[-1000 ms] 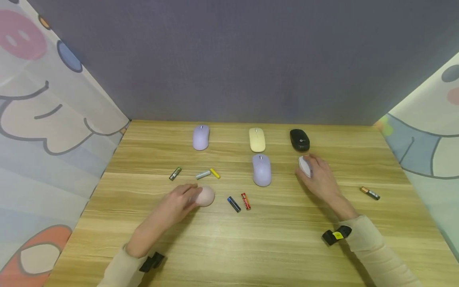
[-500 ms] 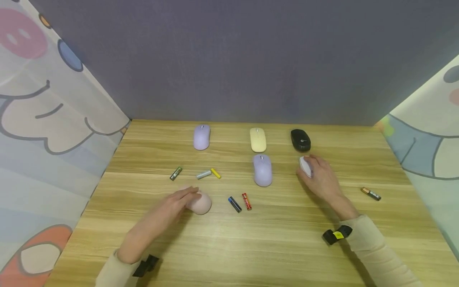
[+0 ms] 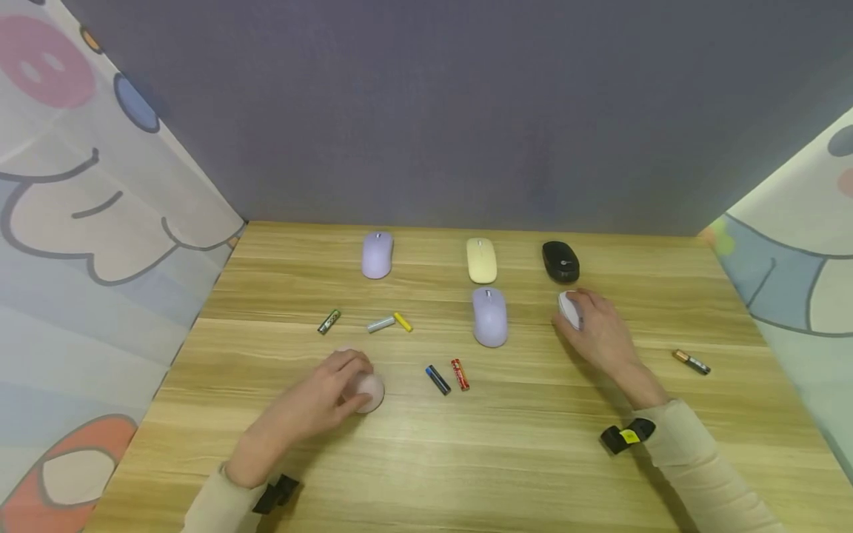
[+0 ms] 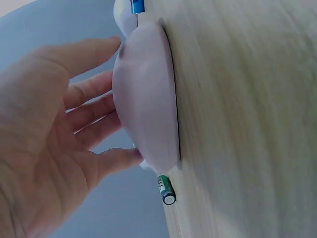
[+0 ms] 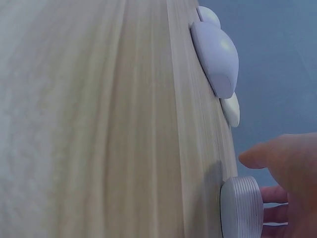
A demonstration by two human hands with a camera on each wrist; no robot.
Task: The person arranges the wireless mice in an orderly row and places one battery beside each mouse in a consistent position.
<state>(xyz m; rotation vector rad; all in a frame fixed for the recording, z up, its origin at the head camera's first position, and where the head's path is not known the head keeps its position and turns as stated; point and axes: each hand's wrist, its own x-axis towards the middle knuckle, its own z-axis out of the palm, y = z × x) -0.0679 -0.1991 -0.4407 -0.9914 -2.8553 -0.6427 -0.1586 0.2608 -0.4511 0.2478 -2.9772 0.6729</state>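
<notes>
Pink mouse: on the table point(image 3: 466, 466), left of centre, under the left hand; the mouse point(image 3: 370, 395) sits flat.
Left hand: fingers and thumb point(image 4: 111, 158) arched and spread about the pink mouse, holding it; the hand point(image 3: 316, 396) leaves its palm clear of the shell.
White mouse: on the table's right half point(image 3: 569, 311), just in front of the black mouse point(image 3: 561, 262).
Right hand: partly open point(image 3: 603, 337), fingers curved round the white mouse; whether the thumb touches, one cannot tell.
Batteries behind pink mouse: green point(image 3: 329, 322); silver point(image 3: 380, 324) just beside yellow point(image 3: 403, 322).
Batteries to its right: black-and-blue point(image 3: 437, 380), red point(image 3: 460, 375).
Far right: copper-topped battery point(image 3: 691, 362).
Other mice: yellow mouse point(image 3: 481, 260) at the back, near lavender mouse point(image 3: 490, 318) before it; back lavender mouse point(image 3: 378, 255) further left.
</notes>
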